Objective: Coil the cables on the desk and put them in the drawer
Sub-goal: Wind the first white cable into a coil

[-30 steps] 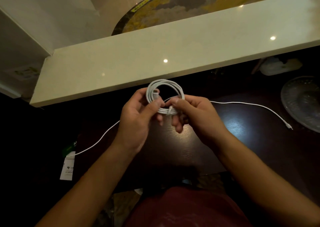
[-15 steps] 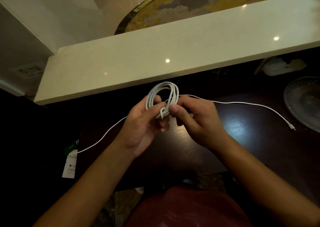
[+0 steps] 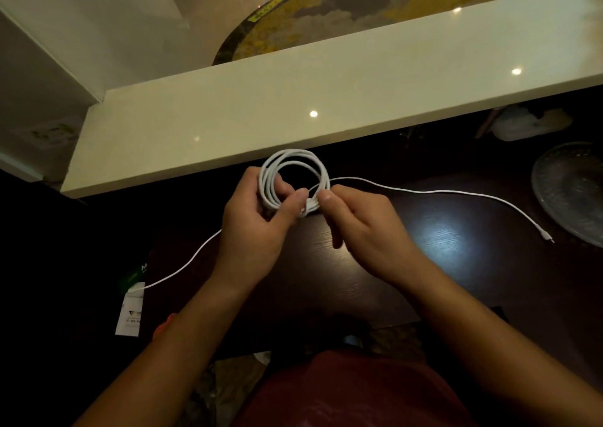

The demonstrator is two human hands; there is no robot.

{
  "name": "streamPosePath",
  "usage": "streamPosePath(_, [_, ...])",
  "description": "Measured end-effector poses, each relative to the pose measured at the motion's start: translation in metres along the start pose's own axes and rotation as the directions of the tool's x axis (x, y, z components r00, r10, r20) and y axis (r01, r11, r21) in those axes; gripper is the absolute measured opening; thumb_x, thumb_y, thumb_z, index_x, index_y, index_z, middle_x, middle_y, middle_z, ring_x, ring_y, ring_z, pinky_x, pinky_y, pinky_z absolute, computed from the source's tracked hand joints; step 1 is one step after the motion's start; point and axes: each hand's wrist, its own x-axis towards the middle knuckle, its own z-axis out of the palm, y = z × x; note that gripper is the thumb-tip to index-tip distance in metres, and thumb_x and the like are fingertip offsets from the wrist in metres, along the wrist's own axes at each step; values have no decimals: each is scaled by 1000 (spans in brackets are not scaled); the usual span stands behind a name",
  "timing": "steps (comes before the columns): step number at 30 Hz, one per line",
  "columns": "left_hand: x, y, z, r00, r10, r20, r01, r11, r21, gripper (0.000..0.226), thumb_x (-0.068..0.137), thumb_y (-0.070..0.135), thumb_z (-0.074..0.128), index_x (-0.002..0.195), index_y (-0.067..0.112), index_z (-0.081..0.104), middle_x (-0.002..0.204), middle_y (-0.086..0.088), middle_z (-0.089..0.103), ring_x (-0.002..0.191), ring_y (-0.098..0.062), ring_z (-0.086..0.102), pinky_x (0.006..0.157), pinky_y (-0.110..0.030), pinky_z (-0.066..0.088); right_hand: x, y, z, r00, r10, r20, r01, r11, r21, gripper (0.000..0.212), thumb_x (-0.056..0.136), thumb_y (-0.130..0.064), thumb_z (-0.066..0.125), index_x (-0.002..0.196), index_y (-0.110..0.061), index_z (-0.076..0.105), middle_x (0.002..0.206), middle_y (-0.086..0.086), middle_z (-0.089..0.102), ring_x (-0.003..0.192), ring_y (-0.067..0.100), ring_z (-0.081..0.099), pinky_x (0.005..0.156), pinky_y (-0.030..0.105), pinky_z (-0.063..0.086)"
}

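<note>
Currently a white coil (image 3: 293, 178) is held up over the dark tabletop (image 3: 456, 263), just in front of the pale ledge (image 3: 326, 100). Left hand (image 3: 257, 231) grip: closed on the coil's left and lower turns, thumb pressed across the bundle. Right hand (image 3: 362, 231) grip: narrow pinch, thumb and forefinger closed on the coil's lower right edge, right beside the left thumb.

Two loose white runs are seen on the tabletop: a right tail (image 3: 456, 195) from the coil, ended by a plug (image 3: 546, 235) lying just beside a glass plate (image 3: 574, 191); a left run (image 3: 182, 266) emerging from behind the left hand and reaching a white tag (image 3: 130, 315) near a green packet (image 3: 132, 278). Whether both runs are one cable cannot be told. A pale bag (image 3: 522, 126) is tucked under the ledge, far right. No drawer is visible.
</note>
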Motion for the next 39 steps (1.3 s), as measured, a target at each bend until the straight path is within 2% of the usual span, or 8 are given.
streamPosePath(2, [5, -1, -3, 988, -139, 66, 147, 981, -129, 17, 93, 12, 70, 92, 18, 54, 76, -5, 62, 59, -16, 58, 57, -28, 48, 1, -1, -7, 994, 60, 94, -89, 938, 336, 30, 97, -38, 54, 80, -14, 61, 71, 7, 65, 67, 23, 67, 59, 42, 52])
streamPosePath(4, [7, -3, -5, 975, -194, 111, 210, 963, -167, 16, 94, 10, 68, 93, 19, 56, 74, -2, 61, 56, -16, 57, 52, -28, 46, 1, -1, -10, 989, 64, 133, -119, 882, 456, 21, 94, -29, 59, 93, -8, 64, 80, 9, 69, 72, 26, 68, 58, 39, 52])
streamPosePath(11, [4, -6, -6, 944, -259, 206, 313, 900, -303, 2, 96, 16, 61, 98, 15, 60, 80, -2, 68, 65, -17, 61, 54, -27, 48, 2, -3, -15, 984, 6, 175, -103, 829, 549, 29, 96, -17, 61, 120, -1, 58, 86, 27, 69, 66, 33, 66, 54, 37, 51])
streamPosePath(18, [7, -4, -15, 879, -248, 406, 451, 708, -544, 32, 98, 29, 43, 108, 4, 60, 92, -18, 69, 64, -29, 64, 57, -34, 50, 3, 2, -13, 981, 123, 148, -191, 731, 655, 34, 93, -20, 57, 124, -5, 61, 76, 16, 69, 60, 29, 63, 49, 32, 49])
streamPosePath(24, [4, -6, -16, 916, -254, 310, 364, 851, -379, 30, 103, 27, 42, 100, 9, 67, 91, -15, 72, 69, -31, 68, 62, -35, 54, 1, 3, -11, 976, 169, 138, -218, 721, 658, 39, 91, -22, 58, 126, -3, 60, 75, 17, 66, 57, 28, 62, 47, 32, 47])
streamPosePath(28, [5, -8, -16, 938, -258, 231, 310, 924, -226, 27, 103, 27, 48, 97, 14, 70, 90, -12, 73, 77, -23, 68, 70, -31, 52, 0, 5, -8, 980, 176, 91, -194, 764, 615, 26, 99, -9, 60, 125, -2, 59, 77, 22, 64, 55, 25, 62, 47, 31, 46])
streamPosePath(36, [1, -10, -16, 931, -312, 188, 345, 922, -175, 16, 98, 17, 59, 98, 14, 75, 75, 4, 70, 67, -4, 60, 62, -17, 47, -4, 7, -10, 988, 150, 24, -140, 836, 531, 33, 98, -7, 62, 130, -8, 57, 73, 36, 60, 56, 28, 62, 48, 33, 48])
streamPosePath(39, [0, -10, -16, 923, -335, 188, 370, 907, -201, 14, 96, 17, 62, 101, 16, 76, 81, 2, 75, 73, -5, 65, 69, -17, 51, -4, 7, -10, 991, 131, 10, -118, 852, 510, 33, 98, -7, 62, 131, -9, 57, 71, 36, 57, 56, 28, 62, 49, 34, 48])
